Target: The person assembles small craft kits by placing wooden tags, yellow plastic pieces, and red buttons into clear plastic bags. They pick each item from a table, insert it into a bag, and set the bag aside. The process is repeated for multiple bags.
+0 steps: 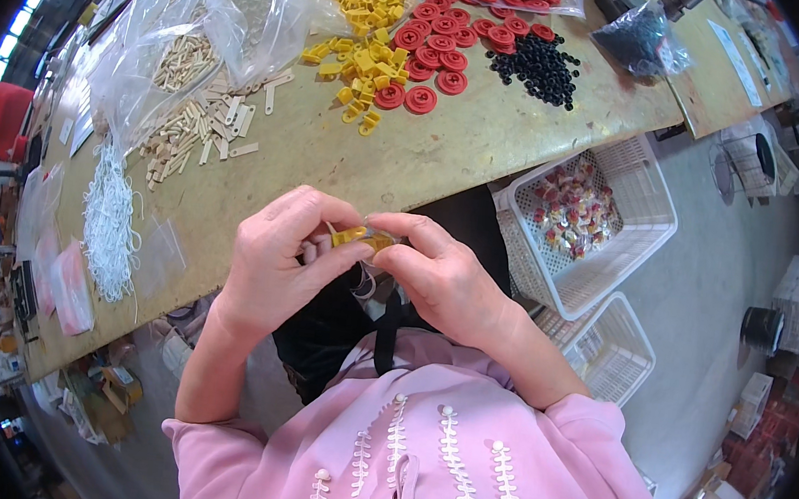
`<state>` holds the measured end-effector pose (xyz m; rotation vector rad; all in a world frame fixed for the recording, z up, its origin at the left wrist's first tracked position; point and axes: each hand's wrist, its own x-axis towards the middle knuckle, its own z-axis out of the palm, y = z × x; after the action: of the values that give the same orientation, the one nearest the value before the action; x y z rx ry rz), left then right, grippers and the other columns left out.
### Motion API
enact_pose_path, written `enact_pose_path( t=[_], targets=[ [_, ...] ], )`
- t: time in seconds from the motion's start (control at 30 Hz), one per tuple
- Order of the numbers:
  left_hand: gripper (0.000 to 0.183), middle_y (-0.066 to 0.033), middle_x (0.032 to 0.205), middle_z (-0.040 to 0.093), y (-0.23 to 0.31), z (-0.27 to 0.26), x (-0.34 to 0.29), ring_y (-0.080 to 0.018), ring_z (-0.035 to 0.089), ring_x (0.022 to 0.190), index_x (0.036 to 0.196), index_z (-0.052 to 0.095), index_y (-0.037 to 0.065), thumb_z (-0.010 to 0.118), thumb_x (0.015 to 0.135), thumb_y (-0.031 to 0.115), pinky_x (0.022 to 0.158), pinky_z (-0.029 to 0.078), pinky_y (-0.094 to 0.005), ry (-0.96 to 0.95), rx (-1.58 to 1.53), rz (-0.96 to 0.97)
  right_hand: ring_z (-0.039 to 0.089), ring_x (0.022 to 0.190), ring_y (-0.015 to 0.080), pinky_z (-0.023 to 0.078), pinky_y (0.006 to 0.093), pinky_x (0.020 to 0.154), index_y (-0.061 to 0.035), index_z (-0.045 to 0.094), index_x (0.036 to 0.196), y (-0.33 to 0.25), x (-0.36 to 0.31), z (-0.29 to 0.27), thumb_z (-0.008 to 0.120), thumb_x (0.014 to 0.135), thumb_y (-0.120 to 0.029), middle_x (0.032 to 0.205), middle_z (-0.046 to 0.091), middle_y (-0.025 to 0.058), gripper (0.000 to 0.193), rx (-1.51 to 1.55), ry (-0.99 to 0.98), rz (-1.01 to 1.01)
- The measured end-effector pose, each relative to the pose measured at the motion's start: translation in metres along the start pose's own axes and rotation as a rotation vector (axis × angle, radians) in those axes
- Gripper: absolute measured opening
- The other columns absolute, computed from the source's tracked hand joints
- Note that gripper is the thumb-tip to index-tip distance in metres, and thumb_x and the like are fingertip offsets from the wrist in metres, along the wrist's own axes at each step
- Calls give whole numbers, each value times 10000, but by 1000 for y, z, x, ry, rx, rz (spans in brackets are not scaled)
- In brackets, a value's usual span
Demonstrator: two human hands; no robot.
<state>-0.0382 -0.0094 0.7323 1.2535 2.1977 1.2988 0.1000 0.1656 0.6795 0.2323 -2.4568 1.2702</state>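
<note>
Just off the table's front edge, both my hands meet around a small yellow plastic piece [351,235]. My left hand [285,256] is closed, with thumb and index finger pinching it. From the other side my right hand [445,278] grips its end, fingertips touching those of the left; anything else between them is too small to make out. Past my hands on the table lie loose yellow plastic pieces [364,68], red grooved discs [421,100], and a heap of small black rings [542,69]. Left of them are pale flat strips and sticks [189,133] and a bundle of white strings [110,222].
Clear plastic bags [249,18] cover the table's far left. A bag of dark parts [641,42] sits at the far right. Small clear bags [164,251] lie near the front edge. Below on the right stand a white basket [659,202] of colourful packets and another basket [635,354].
</note>
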Motion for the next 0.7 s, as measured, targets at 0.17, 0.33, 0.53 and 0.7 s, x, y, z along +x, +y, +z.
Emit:
enact_pose_path(
  t=[0.17, 0.33, 0.53, 0.7],
  targets=[
    [166, -69, 927, 675, 1, 12, 21, -100, 607, 682, 1037, 743, 14, 810, 886, 20, 615, 495, -262, 69, 70, 95, 665, 1201, 389, 601, 422, 961, 22, 657, 1053, 0, -4, -4, 691, 851, 48, 1354, 635, 225, 207, -48, 0, 19],
    [135, -127, 997, 693, -23, 22, 83, -201, 683, 790, 1070, 724, 11, 713, 935, 10, 724, 546, -315, 95, 216, 194, 665, 1204, 397, 594, 424, 985, 37, 654, 1055, 3, -8, -5, 686, 859, 44, 1338, 644, 230, 199, -36, 18, 33],
    [196, -154, 1064, 725, -52, 35, 128, -325, 736, 969, 1128, 724, 49, 725, 951, 132, 843, 578, -417, 113, 650, 162, 665, 1211, 390, 592, 422, 995, 38, 659, 1063, 8, -15, -9, 680, 863, 42, 1326, 651, 221, 201, -38, 47, 47],
    [263, -121, 1049, 724, -45, 22, 139, -293, 736, 946, 1108, 742, 68, 803, 882, 190, 828, 575, -402, 68, 538, 89, 658, 1226, 384, 591, 426, 999, 37, 661, 1066, 18, -24, -15, 683, 847, 49, 1323, 649, 213, 220, -30, 50, 79]
  ],
)
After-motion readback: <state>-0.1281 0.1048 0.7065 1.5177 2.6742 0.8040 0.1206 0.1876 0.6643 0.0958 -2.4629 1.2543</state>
